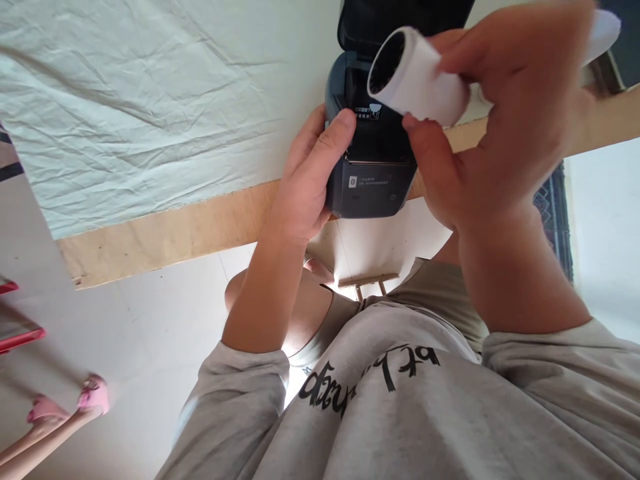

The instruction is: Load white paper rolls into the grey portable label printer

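Observation:
My left hand (313, 173) grips the left side of a dark label printer (370, 190), its thumb over the edge of the inner compartment. The printer's black lid (400, 17) is flipped up, and a small white printed marking shows inside. Between the thumb and fingers of my right hand (510, 113) is a white paper roll (425, 83) with a dark hollow core, tilted above the printer's right side. The roll is apart from the compartment floor. A blurred white piece (603, 33) sticks out behind my right hand; whether it joins the roll is hidden.
A crumpled pale sheet (150, 100) covers the table, with a bare wooden edge (175, 233) in front. At the lower left are another person's legs in pink slippers (94, 393) and red-edged items (23, 337). A dark object (623, 40) lies at the upper right.

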Motion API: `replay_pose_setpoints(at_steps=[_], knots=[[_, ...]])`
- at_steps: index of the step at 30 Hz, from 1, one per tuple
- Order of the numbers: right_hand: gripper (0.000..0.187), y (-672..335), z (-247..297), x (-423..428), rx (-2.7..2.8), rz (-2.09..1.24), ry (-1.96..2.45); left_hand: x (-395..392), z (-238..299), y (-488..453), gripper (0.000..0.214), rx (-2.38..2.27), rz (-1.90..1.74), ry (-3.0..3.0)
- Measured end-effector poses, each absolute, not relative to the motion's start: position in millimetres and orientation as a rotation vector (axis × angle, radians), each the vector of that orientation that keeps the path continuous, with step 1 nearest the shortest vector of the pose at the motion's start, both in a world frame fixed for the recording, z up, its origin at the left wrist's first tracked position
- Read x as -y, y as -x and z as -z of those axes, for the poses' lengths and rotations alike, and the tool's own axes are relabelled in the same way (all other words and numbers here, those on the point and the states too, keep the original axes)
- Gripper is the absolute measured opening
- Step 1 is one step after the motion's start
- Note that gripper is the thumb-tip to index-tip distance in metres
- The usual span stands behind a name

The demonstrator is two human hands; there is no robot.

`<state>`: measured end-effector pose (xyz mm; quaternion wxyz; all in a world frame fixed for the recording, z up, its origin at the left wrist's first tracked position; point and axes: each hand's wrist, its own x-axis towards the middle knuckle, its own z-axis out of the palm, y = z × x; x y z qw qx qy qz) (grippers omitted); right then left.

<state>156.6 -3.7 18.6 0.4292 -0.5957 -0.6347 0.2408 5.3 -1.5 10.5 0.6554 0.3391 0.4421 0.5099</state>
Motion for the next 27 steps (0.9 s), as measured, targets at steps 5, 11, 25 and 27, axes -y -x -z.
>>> replay_pose_setpoints(at_steps=[5,11,25,27], knots=[[0.023,-149,-19,-9,2.134,-0.095,1.202,2,-13,-3,0.021,-0.986,-1.117,-0.805],[0.010,-148,-15,-6,1.984,-0.235,1.143,3,-15,-2,0.013,-0.929,-1.133,-0.766],[0.018,-152,12,6,1.853,-0.269,0.900,1,-3,7,0.031,-0.820,-1.118,-0.890],[0.027,-152,13,8,1.718,-0.395,1.045,0,1,9,0.040,-0.825,-1.088,-0.916]])
